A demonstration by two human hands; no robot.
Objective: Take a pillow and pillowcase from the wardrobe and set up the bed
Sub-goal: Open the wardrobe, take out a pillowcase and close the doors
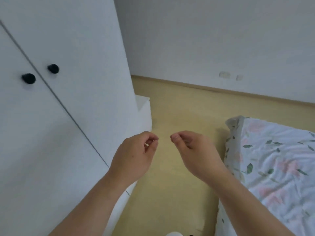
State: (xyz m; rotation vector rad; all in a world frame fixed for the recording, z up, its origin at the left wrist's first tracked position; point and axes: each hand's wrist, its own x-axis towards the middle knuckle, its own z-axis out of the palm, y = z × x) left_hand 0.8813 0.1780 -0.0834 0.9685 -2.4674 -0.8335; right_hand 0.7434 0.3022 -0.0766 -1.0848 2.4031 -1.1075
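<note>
L hand [134, 155], R hand [196, 150] loosely curled by shut white wardrobe [71, 40].

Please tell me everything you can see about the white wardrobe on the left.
The wardrobe is white and matte, like painted board. Two flat doors show, both shut, with a thin dark gap between them. Each door carries one round black knob beside that gap: the left knob and the right knob. It stands upright at the left of the view, on the yellowish floor. A low white block adjoins its right side. Nothing grips the knobs.
</note>
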